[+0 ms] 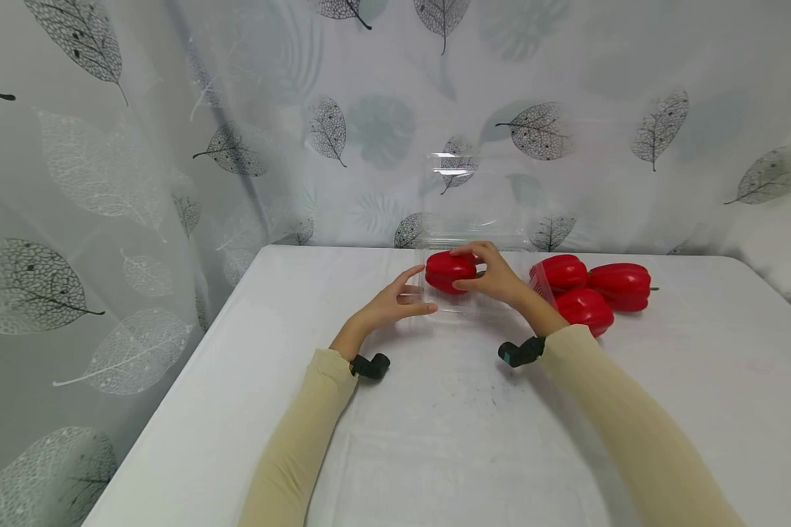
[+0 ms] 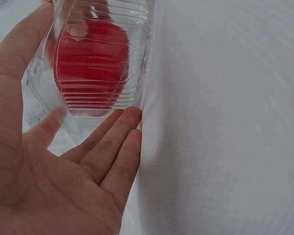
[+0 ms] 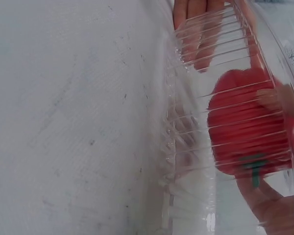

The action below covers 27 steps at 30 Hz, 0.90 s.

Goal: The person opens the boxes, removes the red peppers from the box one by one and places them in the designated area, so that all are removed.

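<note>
A red bell pepper (image 1: 444,273) lies on its side in a clear plastic clamshell box (image 1: 474,310) at the table's far edge. My right hand (image 1: 497,278) reaches in from the right and grips that pepper between thumb and fingers. Through the ribbed wall, the right wrist view shows its green stem (image 3: 256,172) towards that hand's thumb. My left hand (image 1: 392,304) touches the box's left end, fingers nearly straight and thumb spread apart. In the left wrist view its fingertips (image 2: 132,115) rest against the ribbed end wall, low by the table. Whether the pepper touches the box floor, I cannot tell.
Three more red bell peppers, one at the back (image 1: 563,271), one at the right (image 1: 622,285) and one in front (image 1: 585,309), lie together right of the box. The clear lid (image 1: 464,205) stands raised behind it, before a leaf-patterned curtain (image 1: 369,73). White cloth covers the table (image 1: 448,439).
</note>
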### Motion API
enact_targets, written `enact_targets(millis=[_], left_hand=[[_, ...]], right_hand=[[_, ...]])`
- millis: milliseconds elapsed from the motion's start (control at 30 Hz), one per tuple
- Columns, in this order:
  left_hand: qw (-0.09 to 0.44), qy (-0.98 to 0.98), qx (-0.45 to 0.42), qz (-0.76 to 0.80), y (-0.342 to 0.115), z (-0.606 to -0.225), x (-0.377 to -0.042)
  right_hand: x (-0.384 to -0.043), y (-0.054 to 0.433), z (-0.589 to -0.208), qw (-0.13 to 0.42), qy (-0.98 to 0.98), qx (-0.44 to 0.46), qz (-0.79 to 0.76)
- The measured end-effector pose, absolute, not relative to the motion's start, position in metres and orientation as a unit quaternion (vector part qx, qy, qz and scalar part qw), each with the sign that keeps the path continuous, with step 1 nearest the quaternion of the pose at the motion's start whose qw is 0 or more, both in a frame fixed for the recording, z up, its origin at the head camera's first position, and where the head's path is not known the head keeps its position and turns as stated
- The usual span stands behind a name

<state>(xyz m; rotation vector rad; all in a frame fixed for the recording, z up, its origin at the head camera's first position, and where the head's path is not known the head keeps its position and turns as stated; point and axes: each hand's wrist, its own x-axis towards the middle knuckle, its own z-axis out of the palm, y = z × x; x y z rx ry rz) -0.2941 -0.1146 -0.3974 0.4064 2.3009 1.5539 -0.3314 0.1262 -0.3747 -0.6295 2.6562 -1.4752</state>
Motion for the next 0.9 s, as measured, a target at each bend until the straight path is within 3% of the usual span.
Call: enact_targets(millis=[900], left_hand=[[0.165,0.806,0.154,0.547,-0.115,-0.4,-0.296]], right_hand=[[-0.31,0.134,-0.368,-0.014,0.83,-0.249,-0.499]])
